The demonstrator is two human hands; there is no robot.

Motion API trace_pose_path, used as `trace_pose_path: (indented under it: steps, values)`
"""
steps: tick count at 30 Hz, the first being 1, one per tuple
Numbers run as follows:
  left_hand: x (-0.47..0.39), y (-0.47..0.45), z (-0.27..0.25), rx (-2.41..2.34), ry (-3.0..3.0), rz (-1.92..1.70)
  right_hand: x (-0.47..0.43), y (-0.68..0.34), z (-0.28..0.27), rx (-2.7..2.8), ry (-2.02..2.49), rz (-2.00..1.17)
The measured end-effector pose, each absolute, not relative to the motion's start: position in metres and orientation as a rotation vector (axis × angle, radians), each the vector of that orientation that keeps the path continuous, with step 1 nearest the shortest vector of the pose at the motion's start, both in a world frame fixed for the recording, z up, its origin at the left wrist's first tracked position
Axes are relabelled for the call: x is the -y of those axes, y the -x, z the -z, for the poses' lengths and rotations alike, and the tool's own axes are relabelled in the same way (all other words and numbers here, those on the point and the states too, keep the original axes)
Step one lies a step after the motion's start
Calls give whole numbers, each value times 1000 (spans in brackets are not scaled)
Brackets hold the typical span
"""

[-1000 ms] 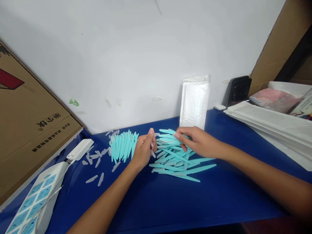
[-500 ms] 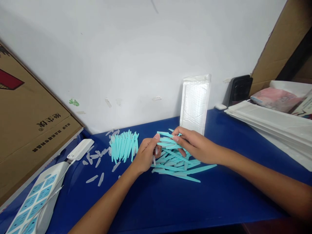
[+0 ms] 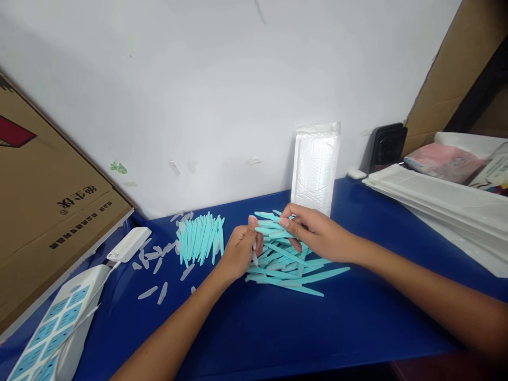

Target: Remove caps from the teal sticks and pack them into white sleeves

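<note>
The right hand [image 3: 317, 235] pinches a teal stick [image 3: 268, 216] between thumb and fingers, with more sticks bunched beneath it; how many of these it grips cannot be told. Its tip points at the left hand [image 3: 238, 254], whose fingers are curled around a pale translucent sleeve [image 3: 254, 257] that pokes out below them. The left thumb is right by the stick tips; whether it touches them is unclear.

Under and in front of both hands lies a loose heap of teal sticks [image 3: 327, 274], partly covered by them. To the left, just past the left hand, a tidy row of teal sticks [image 3: 200, 241] lies side by side, with loose sleeves [image 3: 162, 292] scattered around it on the blue table [image 3: 278, 333].

Close behind the right hand, a silvery padded pouch [image 3: 316, 166] leans against the wall [image 3: 222, 95], its bottom hidden. Farther right are a black tray [image 3: 389, 145] and stacked white sheets [image 3: 432, 206]. A white power strip [image 3: 83, 330] and a large carton [image 3: 59, 169] bound the left side.
</note>
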State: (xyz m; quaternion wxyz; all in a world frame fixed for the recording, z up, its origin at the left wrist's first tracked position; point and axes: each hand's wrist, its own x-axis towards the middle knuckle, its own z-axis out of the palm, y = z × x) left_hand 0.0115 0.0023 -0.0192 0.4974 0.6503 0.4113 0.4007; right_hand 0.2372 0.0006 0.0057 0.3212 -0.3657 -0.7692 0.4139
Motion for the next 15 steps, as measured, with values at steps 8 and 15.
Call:
trace_pose_path:
  steps: [8, 15]
  values:
    - [-19, 3, 28, -1412, -1511, -1271, -1, -241, -13, 2042, 972, -1249]
    - [-16, 1, 25, -1443, -1566, -1307, 2, -240, -13, 2196, 955, -1298]
